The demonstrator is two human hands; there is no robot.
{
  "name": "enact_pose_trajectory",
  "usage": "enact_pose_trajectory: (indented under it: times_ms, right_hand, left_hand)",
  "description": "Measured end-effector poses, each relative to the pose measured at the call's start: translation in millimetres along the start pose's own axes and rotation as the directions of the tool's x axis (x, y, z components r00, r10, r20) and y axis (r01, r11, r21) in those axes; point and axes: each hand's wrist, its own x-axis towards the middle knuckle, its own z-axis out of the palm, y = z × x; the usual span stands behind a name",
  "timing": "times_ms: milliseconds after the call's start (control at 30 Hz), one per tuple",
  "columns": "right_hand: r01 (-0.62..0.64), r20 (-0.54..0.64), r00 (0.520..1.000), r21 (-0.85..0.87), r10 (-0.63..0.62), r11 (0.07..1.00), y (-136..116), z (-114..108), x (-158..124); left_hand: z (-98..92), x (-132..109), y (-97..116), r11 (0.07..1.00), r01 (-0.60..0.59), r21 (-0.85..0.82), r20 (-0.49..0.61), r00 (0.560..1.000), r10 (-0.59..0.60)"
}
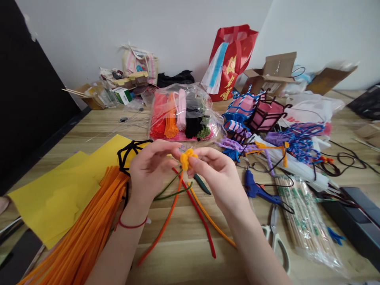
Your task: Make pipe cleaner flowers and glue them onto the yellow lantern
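Observation:
A small yellow-orange pipe-cleaner flower (185,160) is held up above the table in front of me. My right hand (212,168) pinches it between thumb and index finger. From the other side, the fingertips of my left hand (152,164) meet the flower's left edge, its fingers bent. Below the hands lie loose pipe cleaners: an orange one (170,219), a red one (203,221), a yellow one (209,217) and a green one (170,194). A short dark green piece (202,185) rests behind them, close to my right wrist.
At left are yellow sheets (50,194), an orange pipe-cleaner bundle (89,225) and a black frame (123,158). A clear bag (190,103) of coloured bundles stands behind. At right lie a blue glue gun (258,190), scissors (276,237), wrapped sticks (305,221) and lanterns (267,114).

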Motion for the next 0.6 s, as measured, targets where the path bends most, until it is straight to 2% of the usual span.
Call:
enact_pose_trajectory:
  times_ms: [133,333,433,600]
  right_hand:
    - [0.019,0.012,1.0,-0.033,-0.018,0.999,-3,-3,-2]
    - [0.033,-0.008,0.999,-0.122,-0.034,0.992,-7,-3,-4]
    - [0.04,-0.054,0.997,-0.104,-0.046,0.994,-7,0,-4]
    - [0.069,-0.095,0.993,-0.079,-0.077,0.995,-5,3,-4]
  left_hand:
    - [-1.5,4,10,0.997,0.021,0.08,0.084,0.996,-0.028]
    - [1.1,3,18,0.992,0.076,0.102,0.118,0.989,-0.088]
    - [2.8,3,16,0.99,0.092,0.107,0.113,0.988,-0.104]
    - [4.6,2,10,0.993,0.06,0.098,0.065,0.996,-0.067]
